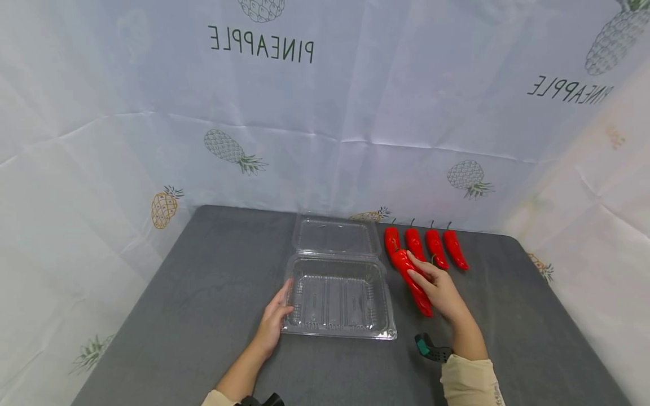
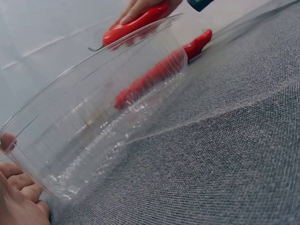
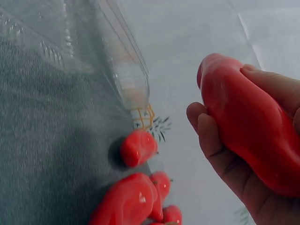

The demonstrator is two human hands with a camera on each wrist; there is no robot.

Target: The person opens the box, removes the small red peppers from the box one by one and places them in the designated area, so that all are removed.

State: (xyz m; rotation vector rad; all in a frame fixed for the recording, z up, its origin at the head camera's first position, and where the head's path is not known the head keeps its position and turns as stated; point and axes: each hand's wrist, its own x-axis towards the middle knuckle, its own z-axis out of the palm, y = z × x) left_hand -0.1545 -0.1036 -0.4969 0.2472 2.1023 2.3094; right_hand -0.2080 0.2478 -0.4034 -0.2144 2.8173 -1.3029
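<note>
My right hand (image 1: 440, 290) grips a red chili pepper (image 1: 409, 276) to the right of a clear plastic clamshell box (image 1: 339, 336). The pepper is raised above the table, its stem end toward the back; in the right wrist view thumb and fingers lie along both sides of this pepper (image 3: 253, 122). At the box's left side my left hand (image 1: 271, 324) holds the rim, thumb on the edge and fingers outside the wall. The box stands with its lid (image 1: 336, 237) folded back, and no pepper lies inside. Another pepper's stem (image 1: 433, 259) shows beside my right hand, its body mostly hidden.
Several more red peppers (image 1: 455, 250) lie in a row at the back right of the dark grey table (image 1: 213, 282). A cloth (image 1: 325, 101) printed with pineapples hangs behind and at the sides. A black and green wrist strap (image 1: 431, 348) is on my right wrist.
</note>
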